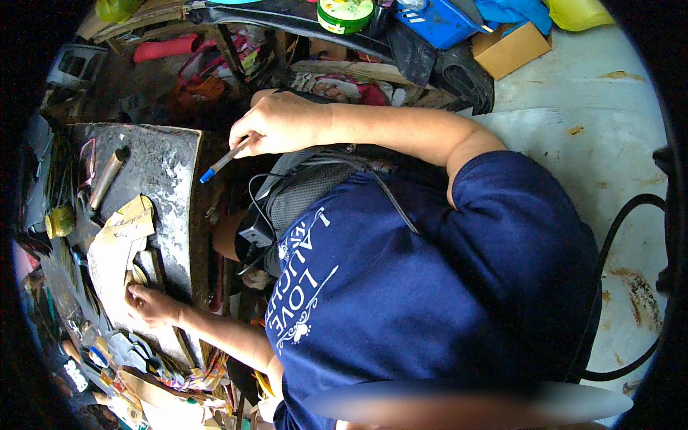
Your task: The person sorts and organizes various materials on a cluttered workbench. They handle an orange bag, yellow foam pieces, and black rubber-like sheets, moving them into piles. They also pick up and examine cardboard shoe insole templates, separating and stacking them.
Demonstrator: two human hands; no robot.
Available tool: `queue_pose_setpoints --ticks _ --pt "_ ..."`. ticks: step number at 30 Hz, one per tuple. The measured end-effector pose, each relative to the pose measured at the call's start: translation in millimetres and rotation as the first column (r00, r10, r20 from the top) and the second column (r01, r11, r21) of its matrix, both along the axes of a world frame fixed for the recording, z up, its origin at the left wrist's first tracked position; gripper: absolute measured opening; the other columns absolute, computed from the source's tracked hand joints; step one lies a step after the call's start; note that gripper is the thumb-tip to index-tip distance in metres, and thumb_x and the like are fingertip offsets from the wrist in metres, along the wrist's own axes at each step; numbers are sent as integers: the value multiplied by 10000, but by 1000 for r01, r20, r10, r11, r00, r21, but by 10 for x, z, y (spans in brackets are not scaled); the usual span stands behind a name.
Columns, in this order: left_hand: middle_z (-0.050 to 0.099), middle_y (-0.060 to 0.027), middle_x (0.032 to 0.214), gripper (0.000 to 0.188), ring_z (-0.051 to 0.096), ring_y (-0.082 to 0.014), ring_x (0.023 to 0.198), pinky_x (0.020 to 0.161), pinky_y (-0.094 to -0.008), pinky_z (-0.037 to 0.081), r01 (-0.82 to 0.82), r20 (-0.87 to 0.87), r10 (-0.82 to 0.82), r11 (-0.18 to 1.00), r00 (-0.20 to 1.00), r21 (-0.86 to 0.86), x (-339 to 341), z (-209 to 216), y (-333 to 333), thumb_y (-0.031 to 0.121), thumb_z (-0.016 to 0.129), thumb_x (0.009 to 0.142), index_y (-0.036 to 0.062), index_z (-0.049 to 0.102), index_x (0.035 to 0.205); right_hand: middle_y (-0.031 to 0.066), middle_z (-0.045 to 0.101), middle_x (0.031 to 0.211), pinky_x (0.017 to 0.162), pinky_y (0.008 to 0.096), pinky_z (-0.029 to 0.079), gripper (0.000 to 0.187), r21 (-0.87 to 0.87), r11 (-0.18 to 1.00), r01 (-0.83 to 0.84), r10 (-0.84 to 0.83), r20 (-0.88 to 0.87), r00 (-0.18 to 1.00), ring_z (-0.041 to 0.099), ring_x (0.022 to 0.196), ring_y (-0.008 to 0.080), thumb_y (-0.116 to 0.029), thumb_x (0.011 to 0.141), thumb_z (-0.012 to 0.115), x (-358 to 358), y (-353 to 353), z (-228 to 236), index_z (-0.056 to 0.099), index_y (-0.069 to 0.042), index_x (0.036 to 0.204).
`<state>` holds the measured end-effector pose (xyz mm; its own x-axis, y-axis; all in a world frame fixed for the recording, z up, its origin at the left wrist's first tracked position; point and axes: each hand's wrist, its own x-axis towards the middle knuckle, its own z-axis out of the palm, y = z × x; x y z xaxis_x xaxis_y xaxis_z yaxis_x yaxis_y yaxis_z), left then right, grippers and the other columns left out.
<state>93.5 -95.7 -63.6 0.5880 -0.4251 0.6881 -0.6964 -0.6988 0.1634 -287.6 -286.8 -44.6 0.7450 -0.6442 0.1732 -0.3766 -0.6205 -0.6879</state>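
My right hand (287, 123) is closed around a slim pen (231, 158) with a grey barrel and a blue end. The pen slants down and left, in the air beside the worn dark work table (179, 161). Lower in the view, my left hand (156, 307) rests over the table with its fingers pinched at the edge of a pale sheet (107, 261). A yellowish cut piece (135, 217) lies across the sheet's upper part. The fingertips partly hide what they grip.
A wooden-handled tool (107, 179) lies on the table, past the sheet. Several cut scraps (132, 355) crowd its lower end. A green round tin (345, 14), a blue basket (437, 21) and a cardboard box (511, 50) stand at the far side. A black cable (609, 240) loops at the right.
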Motion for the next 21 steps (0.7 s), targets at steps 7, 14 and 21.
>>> queue_pose_setpoints --ticks 7,14,21 --pt "689 -55 795 187 630 -232 693 611 -379 507 26 -14 -27 999 1000 -40 20 -4 -6 314 650 837 153 740 867 78 686 792 704 433 522 272 59 995 77 -69 -118 991 671 772 296 -434 883 578 -244 -90 -2 684 -208 990" --pt "696 -29 802 181 626 -225 747 682 -359 495 45 -73 -50 996 996 -71 32 -29 9 278 629 853 134 738 865 143 681 923 822 536 482 336 -88 957 276 -282 -508 814 648 920 368 -462 918 497 -770 -363 -449 672 -192 1016" --pt "697 -23 803 213 623 -209 734 662 -350 495 72 -31 -74 995 997 -66 59 -35 22 302 632 866 116 735 865 96 666 776 669 418 494 294 -127 650 749 -753 -244 611 661 772 285 -404 878 606 -1479 -76 -1000 625 -123 963"
